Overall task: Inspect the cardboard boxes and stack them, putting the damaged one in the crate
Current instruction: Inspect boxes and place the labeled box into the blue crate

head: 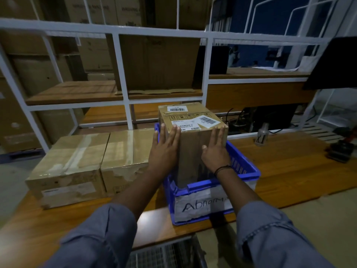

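Grey-blue sleeves fill the bottom of the view, both forearms reaching forward over the wooden table. At the far left a low brown cardboard box sealed with clear tape lies on the table. Touching its right side is a second taped brown box, whose near top edge is scuffed and torn pale.

The left hand lies flat with straight fingers against the left side of a tall brown cardboard box. This box stands upright with its lower end inside the blue plastic crate; whether it rests on the crate's floor cannot be told. Its top carries several white barcode labels, one stuck on askew, and printed handling symbols. Its near face is plain.

The right hand, a dark band at its wrist, presses the box's right side, fingers straight too. The crate's front bears a white handwritten label. Further right stands a small grey bottle.
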A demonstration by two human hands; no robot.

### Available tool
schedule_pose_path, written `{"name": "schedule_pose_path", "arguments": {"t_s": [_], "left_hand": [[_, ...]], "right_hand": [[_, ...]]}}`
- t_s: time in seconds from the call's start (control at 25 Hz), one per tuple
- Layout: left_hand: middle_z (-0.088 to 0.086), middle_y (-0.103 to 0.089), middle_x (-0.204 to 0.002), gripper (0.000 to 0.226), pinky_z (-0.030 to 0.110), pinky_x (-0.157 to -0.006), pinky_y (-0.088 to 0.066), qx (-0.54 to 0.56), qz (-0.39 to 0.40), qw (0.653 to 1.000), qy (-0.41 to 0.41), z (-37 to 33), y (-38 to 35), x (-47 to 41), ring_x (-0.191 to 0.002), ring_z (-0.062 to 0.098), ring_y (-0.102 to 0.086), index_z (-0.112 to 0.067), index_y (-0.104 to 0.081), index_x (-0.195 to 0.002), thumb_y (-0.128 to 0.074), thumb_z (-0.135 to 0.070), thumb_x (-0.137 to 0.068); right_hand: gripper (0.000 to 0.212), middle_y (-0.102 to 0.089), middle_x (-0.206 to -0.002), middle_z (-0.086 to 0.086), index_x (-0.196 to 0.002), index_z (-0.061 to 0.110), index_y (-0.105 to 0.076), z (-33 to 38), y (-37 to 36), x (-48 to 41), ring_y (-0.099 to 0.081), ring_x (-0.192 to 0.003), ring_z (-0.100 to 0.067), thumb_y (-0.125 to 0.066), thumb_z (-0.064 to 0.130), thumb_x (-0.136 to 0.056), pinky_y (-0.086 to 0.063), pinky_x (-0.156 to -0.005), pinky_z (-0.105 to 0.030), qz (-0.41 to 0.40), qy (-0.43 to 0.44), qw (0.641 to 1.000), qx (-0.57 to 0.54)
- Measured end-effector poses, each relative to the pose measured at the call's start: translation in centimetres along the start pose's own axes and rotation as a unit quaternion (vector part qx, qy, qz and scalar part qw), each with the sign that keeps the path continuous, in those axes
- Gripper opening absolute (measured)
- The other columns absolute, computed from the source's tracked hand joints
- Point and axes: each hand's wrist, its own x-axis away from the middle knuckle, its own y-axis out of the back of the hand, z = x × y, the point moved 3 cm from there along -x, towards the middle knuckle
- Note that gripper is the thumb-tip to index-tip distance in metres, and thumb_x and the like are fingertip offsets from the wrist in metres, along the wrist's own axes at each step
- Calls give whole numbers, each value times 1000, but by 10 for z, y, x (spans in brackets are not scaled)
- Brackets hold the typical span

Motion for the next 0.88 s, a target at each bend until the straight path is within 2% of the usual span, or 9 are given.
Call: {"name": "schedule_pose_path", "arguments": {"t_s": [0.12,0.24,0.44,0.56,0.68,0.76,0.88], "left_hand": [[5,12,-171,88,59,-126,4,-27,-5,999,-23,13,4,8,-152,38,27,-18,12,-164,-36,-56,-101],[3,12,-171,84,58,-126,9,-22,-31,999,-3,16,6,30,-152,36,30,-19,10,-164,-31,-61,-104],[2,7,-171,75,57,-126,11,-28,-72,997,18,22,11,71,-153,35,27,-20,6,-164,-14,-60,-104],[3,0,-172,80,57,-126,6,-38,-76,994,65,51,22,98,-155,34,21,-18,-1,-165,-3,-62,-98],[6,-4,-173,79,58,-127,3,-46,-54,990,119,82,15,139,-157,37,14,-17,-4,-165,-10,-62,-101],[9,-10,-172,78,59,-126,0,-37,-39,986,159,102,5,174,-158,40,7,-16,-10,-166,-17,-62,-102],[13,-21,-170,81,63,-124,-8,-40,-12,972,230,134,-9,235,-157,44,-6,-16,-21,-164,-17,-65,-99]], "right_hand": [[76,18,-171,-12,-165,10,0,5,10,12,-3,-158,-39,-42,35,-107,-28,-122,-55,11,-4,1000,-22],[71,11,-173,-6,-166,17,3,28,16,36,1,-158,-39,-35,41,-109,-11,-126,-57,19,6,999,-40],[71,9,-173,-10,-166,18,-2,76,12,66,9,-157,-41,-30,46,-108,-10,-126,-57,-36,101,993,-45],[76,6,-173,-12,-166,18,-7,115,9,74,8,-157,-42,-27,51,-101,-7,-125,-55,-48,153,985,-56],[78,5,-173,-13,-166,17,-9,146,-12,92,11,-157,-42,-37,49,-101,-6,-125,-56,-25,184,980,-72],[79,3,-172,-17,-166,16,-12,166,-34,111,7,-157,-43,-37,51,-99,-8,-127,-58,-3,202,977,-62],[77,2,-172,-16,-166,17,-11,208,-66,147,5,-157,-42,-44,48,-103,-9,-126,-58,51,242,967,-60]]}}
